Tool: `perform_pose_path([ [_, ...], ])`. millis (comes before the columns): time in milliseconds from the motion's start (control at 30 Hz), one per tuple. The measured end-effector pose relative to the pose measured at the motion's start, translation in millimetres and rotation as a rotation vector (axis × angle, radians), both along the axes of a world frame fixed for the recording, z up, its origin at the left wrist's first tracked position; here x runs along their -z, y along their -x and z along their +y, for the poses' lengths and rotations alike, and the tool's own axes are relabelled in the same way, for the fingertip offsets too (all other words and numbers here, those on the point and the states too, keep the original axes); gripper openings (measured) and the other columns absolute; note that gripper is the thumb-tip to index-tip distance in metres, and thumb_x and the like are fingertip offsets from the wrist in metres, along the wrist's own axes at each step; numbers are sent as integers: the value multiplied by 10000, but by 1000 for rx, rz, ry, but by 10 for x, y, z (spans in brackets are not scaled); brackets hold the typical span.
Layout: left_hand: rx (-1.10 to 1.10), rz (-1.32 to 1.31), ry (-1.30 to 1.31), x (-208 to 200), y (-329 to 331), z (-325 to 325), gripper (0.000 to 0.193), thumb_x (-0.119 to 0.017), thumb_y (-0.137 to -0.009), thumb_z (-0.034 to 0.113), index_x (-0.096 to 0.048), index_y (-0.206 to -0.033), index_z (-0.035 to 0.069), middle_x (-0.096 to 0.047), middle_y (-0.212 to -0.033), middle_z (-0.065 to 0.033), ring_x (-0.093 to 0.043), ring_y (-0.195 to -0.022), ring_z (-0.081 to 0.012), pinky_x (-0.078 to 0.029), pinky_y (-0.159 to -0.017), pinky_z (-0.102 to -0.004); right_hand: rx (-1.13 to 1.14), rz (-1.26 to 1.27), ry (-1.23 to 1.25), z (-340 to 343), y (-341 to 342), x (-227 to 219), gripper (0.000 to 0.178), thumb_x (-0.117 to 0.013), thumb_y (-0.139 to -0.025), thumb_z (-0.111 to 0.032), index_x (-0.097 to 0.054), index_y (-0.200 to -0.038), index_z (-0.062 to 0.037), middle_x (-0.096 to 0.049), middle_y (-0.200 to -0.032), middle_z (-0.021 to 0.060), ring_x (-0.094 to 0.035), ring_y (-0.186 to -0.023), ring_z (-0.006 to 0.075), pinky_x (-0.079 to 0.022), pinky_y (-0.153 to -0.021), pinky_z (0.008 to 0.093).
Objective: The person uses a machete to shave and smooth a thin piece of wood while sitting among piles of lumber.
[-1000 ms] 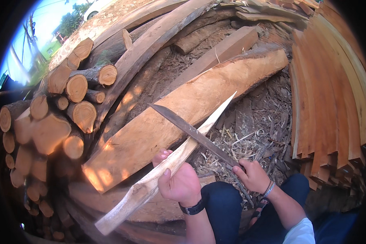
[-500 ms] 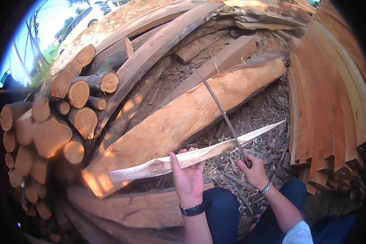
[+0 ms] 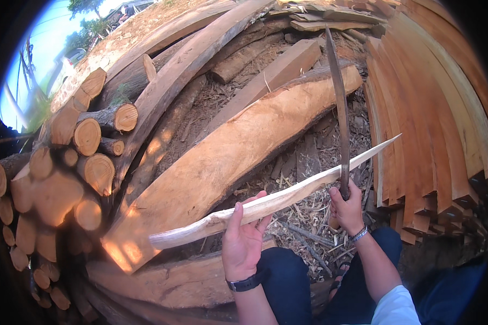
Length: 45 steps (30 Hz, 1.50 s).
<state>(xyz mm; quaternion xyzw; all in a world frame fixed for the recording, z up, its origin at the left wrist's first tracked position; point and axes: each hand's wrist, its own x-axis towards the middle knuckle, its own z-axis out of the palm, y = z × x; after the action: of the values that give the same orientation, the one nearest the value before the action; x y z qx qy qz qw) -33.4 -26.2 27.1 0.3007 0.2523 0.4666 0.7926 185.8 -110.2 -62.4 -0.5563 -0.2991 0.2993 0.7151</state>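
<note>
A long, pale, peeled wooden stake lies across in front of me, its sharp point toward the right and its blunt end toward the left. My left hand supports it from below near the blunt half, thumb on the near side and fingers curling up behind. In my right hand is a machete, gripped at the handle, its long dark blade standing almost upright. The blade crosses the stake in view near its tapered part; I cannot tell whether they touch.
Beyond the stake lies a thick slab of wood. Cut logs are stacked at the left, and sawn boards lean at the right. Wood shavings and twigs cover the ground by my knees. Another plank lies near me.
The machete has swung from leaning left to nearly upright, and my right hand has risen slightly. The stake's pointed end has moved up and right. My left fingers now curl more around it.
</note>
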Motion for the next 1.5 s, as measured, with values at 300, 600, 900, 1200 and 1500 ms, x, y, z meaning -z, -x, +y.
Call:
perform_pose_path([
  [300,212,77,-209,26,1,-75,543,-486,-1057,336,-442,-1386,-94,-540,-1379,-248,-502,-1336,-348,-407,-1132,-544,237,184,-157,-56,-265,-104,299,-703,-966,-274,-488,-955,-66,-475,-588,-14,-434,-415,74,-345,-381,250],
  [600,378,-124,-253,50,347,32,1100,-674,-898,562,-88,-1517,-133,-192,-1562,-358,-259,-1450,-501,-228,-1195,-631,307,198,-200,-124,-636,-175,260,-708,-955,-243,-486,-926,-111,-371,-552,-54,-379,-404,56,-329,-382,240],
  [900,724,-639,-28,-130,422,-75,1468,-501,-718,930,117,-1512,-138,-2,-1555,-442,-65,-1462,-581,-153,-1156,-692,132,218,-214,28,-1096,-446,258,-735,-930,-238,-504,-915,-123,-369,-572,-63,-383,-405,60,-332,-383,240],
  [1200,1051,141,233,265,-131,-1247,593,-488,-1052,269,-239,-1547,58,-529,-1263,-189,-641,-982,-229,-541,-737,-260,-115,309,-97,263,-1141,-493,256,-734,-923,-212,-536,-986,-62,-390,-584,-63,-377,-418,56,-356,-401,238],
  [1500,665,221,188,804,-152,-1344,246,-488,-1072,214,-463,-1260,58,-438,-702,9,-483,-562,-82,-416,-523,-223,-154,-79,153,-49,-963,-298,300,-723,-938,-324,-618,-960,-43,-462,-543,-65,-457,-444,50,-389,-423,250],
])
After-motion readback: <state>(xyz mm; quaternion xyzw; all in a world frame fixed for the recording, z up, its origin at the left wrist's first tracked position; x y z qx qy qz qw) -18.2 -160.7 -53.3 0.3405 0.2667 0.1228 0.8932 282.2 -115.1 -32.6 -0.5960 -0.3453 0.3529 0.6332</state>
